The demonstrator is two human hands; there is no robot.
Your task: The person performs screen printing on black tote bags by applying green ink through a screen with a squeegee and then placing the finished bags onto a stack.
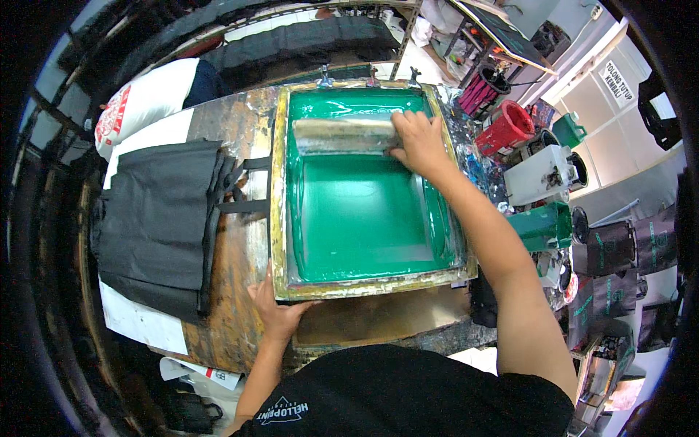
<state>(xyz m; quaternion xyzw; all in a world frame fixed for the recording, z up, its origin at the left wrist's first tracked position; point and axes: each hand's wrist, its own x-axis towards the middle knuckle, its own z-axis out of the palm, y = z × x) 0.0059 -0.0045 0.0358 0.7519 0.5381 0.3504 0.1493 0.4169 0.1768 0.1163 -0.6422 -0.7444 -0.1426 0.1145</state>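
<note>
Here the right hand (416, 140) is gripping the squeegee (344, 135) at the screen's (364, 211) far, twelve-o'clock end; the left hand (275, 312) is clamping the frame's (279, 218) near corner at seven o'clock.

Judging by the ink pooled up top, the pull is barely starting and most of the mesh is waiting. Black bags (156, 222) are lying at nine o'clock on the worn table (237, 255); ink tubs (506, 127) are crowding two o'clock.

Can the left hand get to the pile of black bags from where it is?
Probably yes. The left hand grips the near corner of the screen frame, and the black bags lie just to its left on the table with nothing between. It would have to release the frame first.
</note>
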